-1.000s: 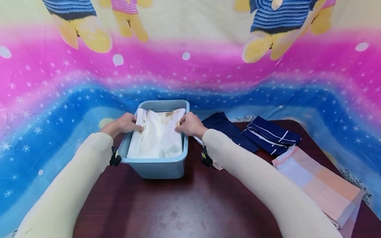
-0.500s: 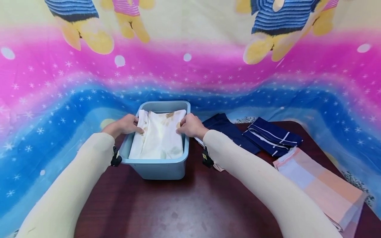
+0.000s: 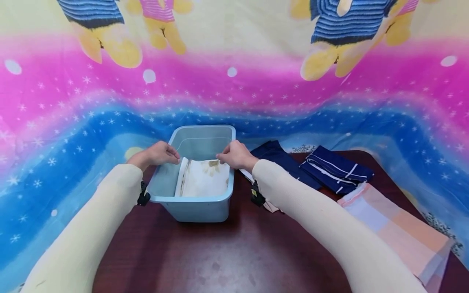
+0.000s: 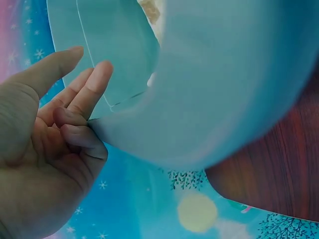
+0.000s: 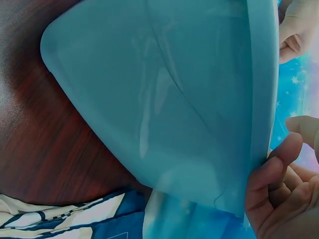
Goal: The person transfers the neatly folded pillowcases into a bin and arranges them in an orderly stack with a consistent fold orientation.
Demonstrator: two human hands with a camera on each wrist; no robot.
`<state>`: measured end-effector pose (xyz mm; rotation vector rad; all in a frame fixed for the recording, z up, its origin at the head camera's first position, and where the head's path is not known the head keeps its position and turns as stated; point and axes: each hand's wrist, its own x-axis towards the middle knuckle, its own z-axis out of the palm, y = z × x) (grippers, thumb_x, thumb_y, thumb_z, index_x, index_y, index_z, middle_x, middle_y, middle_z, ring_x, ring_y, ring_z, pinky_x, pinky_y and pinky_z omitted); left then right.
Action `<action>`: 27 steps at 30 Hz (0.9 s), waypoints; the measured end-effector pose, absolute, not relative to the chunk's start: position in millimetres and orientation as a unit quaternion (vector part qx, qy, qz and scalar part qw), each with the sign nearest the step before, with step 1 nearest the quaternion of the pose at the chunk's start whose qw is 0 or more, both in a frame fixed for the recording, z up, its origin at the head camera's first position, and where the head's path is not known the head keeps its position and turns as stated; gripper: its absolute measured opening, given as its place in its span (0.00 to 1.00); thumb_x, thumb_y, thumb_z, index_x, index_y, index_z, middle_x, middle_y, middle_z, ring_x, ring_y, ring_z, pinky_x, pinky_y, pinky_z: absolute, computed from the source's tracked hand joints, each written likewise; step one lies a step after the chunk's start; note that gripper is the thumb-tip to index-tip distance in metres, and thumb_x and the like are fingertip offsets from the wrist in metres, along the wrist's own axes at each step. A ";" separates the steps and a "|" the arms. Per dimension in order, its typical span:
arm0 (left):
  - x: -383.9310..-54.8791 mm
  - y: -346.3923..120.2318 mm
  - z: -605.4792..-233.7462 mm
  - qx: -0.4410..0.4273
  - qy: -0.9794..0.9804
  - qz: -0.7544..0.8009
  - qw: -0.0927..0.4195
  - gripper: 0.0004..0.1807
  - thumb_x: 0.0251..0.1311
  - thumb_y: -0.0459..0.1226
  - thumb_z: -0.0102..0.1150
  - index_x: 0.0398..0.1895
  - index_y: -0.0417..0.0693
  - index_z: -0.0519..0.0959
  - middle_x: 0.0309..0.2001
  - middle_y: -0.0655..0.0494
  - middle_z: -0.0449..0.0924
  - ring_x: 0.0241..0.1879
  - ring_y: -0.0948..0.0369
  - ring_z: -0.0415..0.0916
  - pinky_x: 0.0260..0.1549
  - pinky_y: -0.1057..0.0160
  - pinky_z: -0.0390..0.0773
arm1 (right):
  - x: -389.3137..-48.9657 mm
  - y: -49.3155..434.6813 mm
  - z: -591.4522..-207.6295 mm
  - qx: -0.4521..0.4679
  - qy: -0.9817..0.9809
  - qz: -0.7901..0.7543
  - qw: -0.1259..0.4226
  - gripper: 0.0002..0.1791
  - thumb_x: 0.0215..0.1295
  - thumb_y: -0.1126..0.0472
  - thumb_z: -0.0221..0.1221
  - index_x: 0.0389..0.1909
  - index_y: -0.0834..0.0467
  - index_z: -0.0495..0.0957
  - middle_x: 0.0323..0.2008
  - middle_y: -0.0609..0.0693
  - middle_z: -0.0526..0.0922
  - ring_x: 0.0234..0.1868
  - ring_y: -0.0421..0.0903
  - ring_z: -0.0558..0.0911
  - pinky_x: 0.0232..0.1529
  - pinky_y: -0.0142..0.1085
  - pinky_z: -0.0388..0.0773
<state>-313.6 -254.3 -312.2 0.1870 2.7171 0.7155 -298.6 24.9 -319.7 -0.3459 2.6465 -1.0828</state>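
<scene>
A folded white cloth with a brown and grey print lies inside a grey-blue plastic bin, towards its right and near side. My left hand is over the bin's left rim, holding nothing; in the left wrist view its thumb and first fingers are parted, while the other fingers bend by the rim. On the opposite side, my right hand is at the right rim, with loosely bent fingers and nothing held. The right wrist view shows its fingertips right at the bin's rim.
Two dark blue folded cloths with white lines lie right of the bin on the dark wooden table. A peach and white checked folded cloth is nearer, by the right edge. A printed curtain hangs behind the table.
Both hands have let go of the white cloth, which has dropped lower into the bin. The far inner wall of the bin now shows. The hands stay near the rims.
</scene>
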 end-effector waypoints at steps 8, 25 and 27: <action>-315.4 -256.1 -313.8 0.046 0.953 0.252 0.165 0.23 0.69 0.42 0.59 0.61 0.38 0.75 0.60 0.35 0.77 0.58 0.42 0.76 0.60 0.38 0.76 | -294.7 27.3 -320.5 -0.138 0.900 -0.393 0.131 0.17 0.75 0.51 0.56 0.47 0.57 0.88 0.48 0.53 0.88 0.43 0.47 0.84 0.42 0.38 0.81; -298.0 -253.0 -301.7 0.047 0.936 0.315 0.148 0.26 0.78 0.46 0.45 0.69 0.38 0.66 0.59 0.36 0.81 0.48 0.47 0.79 0.52 0.49 0.79 | -286.4 41.1 -322.6 -0.146 0.845 -0.491 0.152 0.17 0.76 0.53 0.56 0.55 0.59 0.82 0.46 0.55 0.88 0.24 0.42 0.77 0.30 0.34 0.79; -295.7 -249.8 -299.7 0.060 0.937 0.312 0.144 0.25 0.78 0.46 0.45 0.67 0.38 0.66 0.58 0.36 0.81 0.46 0.48 0.80 0.48 0.51 0.79 | -285.3 44.7 -321.3 -0.149 0.842 -0.495 0.154 0.17 0.76 0.53 0.56 0.55 0.59 0.81 0.47 0.55 0.88 0.25 0.42 0.79 0.31 0.35 0.80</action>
